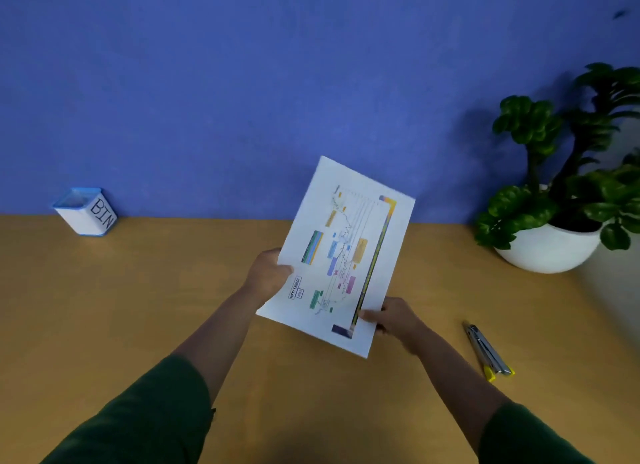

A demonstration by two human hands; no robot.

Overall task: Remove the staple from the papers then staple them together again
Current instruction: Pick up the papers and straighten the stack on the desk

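I hold the white papers (341,252), printed with a coloured chart, tilted up above the middle of the wooden table. My left hand (268,273) grips their left edge, thumb on the front sheet. My right hand (391,316) grips the lower right corner. A metal stapler with yellow ends (487,351) lies flat on the table to the right of my right hand, apart from it. I cannot make out a staple in the papers.
A small white box with a blue rim, marked BIN (86,211), stands at the back left against the blue wall. A green plant in a white bowl pot (549,245) sits at the back right. The wooden table (138,308) spreads around both arms.
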